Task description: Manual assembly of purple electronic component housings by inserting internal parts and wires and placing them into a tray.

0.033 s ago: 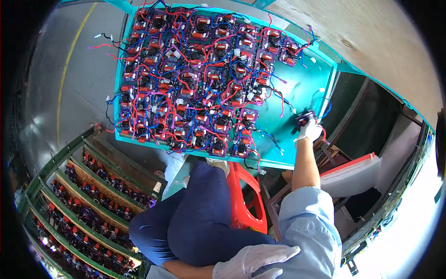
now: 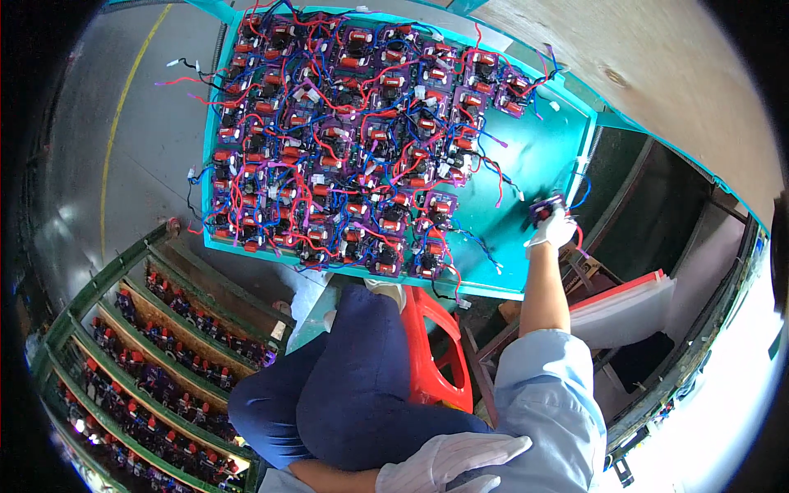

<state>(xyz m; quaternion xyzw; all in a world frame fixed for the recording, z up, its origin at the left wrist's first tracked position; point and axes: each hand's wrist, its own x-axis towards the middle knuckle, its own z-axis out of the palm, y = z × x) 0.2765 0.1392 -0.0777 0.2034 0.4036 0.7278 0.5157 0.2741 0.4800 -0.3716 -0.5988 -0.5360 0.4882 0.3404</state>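
Nearest, the left hand (image 2: 444,464) lies over the lap beside the right sleeve (image 2: 546,394), fingers stretched out and thumb spread away. The two gloved hands are well apart. Just beyond come the legs (image 2: 353,378), with a red stool (image 2: 444,353) at their right; to the left a rack (image 2: 70,316) holds rows of parts (image 2: 156,378).

Farther on, the tray (image 2: 501,238) begins at its near edge, which the right forearm (image 2: 542,287) crosses close to the right corner. The right hand (image 2: 552,230) is closed on a board (image 2: 543,205), by the tray's right edge; whether the board touches the tray cannot be told. Its blue wire loops over that edge, and its red wire hangs out to the right.

Left of the hand, a bare strip of tray runs from near edge toward the far right corner, crossed by a few loose wires. Beyond it to the left, packed boards (image 2: 353,131) fill the tray to its left edge, where wires spill over. One lone board (image 2: 514,94) sits near the far edge. A wood panel (image 2: 657,82) bounds the far right.
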